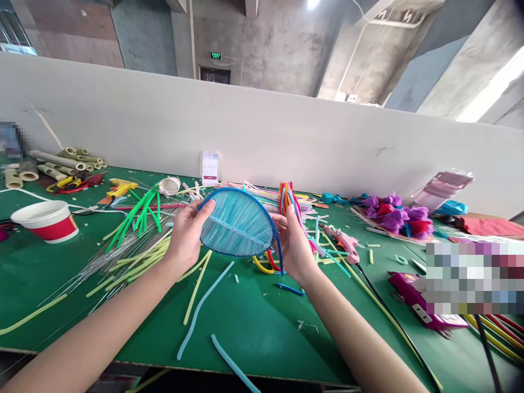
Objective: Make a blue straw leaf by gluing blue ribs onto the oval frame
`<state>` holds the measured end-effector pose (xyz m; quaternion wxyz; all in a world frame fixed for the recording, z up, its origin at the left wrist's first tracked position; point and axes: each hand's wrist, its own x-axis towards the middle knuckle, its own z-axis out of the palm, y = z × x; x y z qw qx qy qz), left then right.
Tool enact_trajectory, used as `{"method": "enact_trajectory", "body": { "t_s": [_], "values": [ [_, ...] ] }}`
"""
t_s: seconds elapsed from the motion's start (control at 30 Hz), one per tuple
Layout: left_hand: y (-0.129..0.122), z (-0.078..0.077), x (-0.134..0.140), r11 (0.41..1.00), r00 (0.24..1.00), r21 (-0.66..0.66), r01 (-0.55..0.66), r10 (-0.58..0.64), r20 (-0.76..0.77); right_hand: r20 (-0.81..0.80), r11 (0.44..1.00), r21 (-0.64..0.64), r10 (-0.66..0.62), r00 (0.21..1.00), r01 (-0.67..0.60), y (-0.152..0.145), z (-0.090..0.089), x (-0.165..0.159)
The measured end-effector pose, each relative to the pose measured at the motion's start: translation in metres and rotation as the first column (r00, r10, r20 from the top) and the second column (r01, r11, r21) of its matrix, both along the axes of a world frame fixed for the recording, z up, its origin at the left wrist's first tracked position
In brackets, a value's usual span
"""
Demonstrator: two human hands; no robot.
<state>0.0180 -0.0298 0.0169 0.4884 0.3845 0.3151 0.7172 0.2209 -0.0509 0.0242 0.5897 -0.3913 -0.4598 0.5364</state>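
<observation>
My left hand [186,234] pinches the upper left edge of a leaf-shaped piece [237,221], thumb in front. The piece is light blue and streaked, with a pale midrib and a dark blue fuzzy rim like pipe cleaner. On its right side my right hand [295,240] is closed at the rim, where a dark blue pipe cleaner end [280,256] hangs down. The right fingertips are partly hidden. Just behind them is a bundle of multicoloured pipe cleaners [285,197]. Below the piece lie a light blue pipe cleaner [204,308] and a short dark blue one [290,289].
Wires and green pipe cleaners [143,218] spread left, near a paper cup [51,221], a yellow glue gun [120,188] and bamboo tubes [61,164]. To the right are a pink glue gun [346,243], purple flowers [397,213] and a magenta power strip [426,305]. Behind stands a white partition [262,131].
</observation>
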Motion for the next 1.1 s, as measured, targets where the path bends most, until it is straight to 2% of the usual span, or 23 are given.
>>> {"method": "enact_trajectory", "body": {
  "t_s": [0.1,0.23,0.4,0.57,0.63,0.8,0.93,1.1],
  "values": [
    [-0.001,0.000,0.001,1.000,1.000,-0.021,0.018,-0.018,0.006,0.014,1.000,0.008,0.004,1.000,-0.004,-0.001,0.003,0.002],
    [-0.001,0.000,0.001,1.000,1.000,-0.012,0.012,-0.012,0.013,0.032,0.987,0.133,-0.098,0.995,0.093,0.003,-0.001,0.008],
    [0.002,-0.001,-0.002,1.000,1.000,-0.010,-0.012,0.012,0.021,0.085,0.928,0.280,-0.280,0.956,0.247,0.014,-0.008,0.019],
    [0.006,-0.002,-0.005,0.998,0.998,-0.030,-0.049,0.050,0.029,0.265,0.844,0.460,-0.425,0.866,0.274,0.015,-0.002,0.028],
    [0.006,-0.003,-0.005,0.998,0.998,-0.021,-0.054,0.055,0.017,0.286,0.850,0.471,-0.399,0.871,0.235,0.011,0.001,0.026],
    [0.000,-0.003,-0.001,0.998,0.999,0.042,-0.038,0.040,-0.035,0.323,0.911,0.408,-0.196,0.926,0.050,0.002,0.000,0.014],
    [-0.005,-0.002,0.000,0.997,0.997,0.040,0.061,-0.059,-0.039,0.332,0.928,0.370,-0.173,0.927,0.040,-0.003,-0.002,0.009],
    [-0.001,-0.003,-0.004,0.986,0.988,0.073,0.152,-0.151,-0.015,0.293,0.935,0.354,-0.133,0.947,0.021,-0.010,0.004,0.008]
  ]
}}
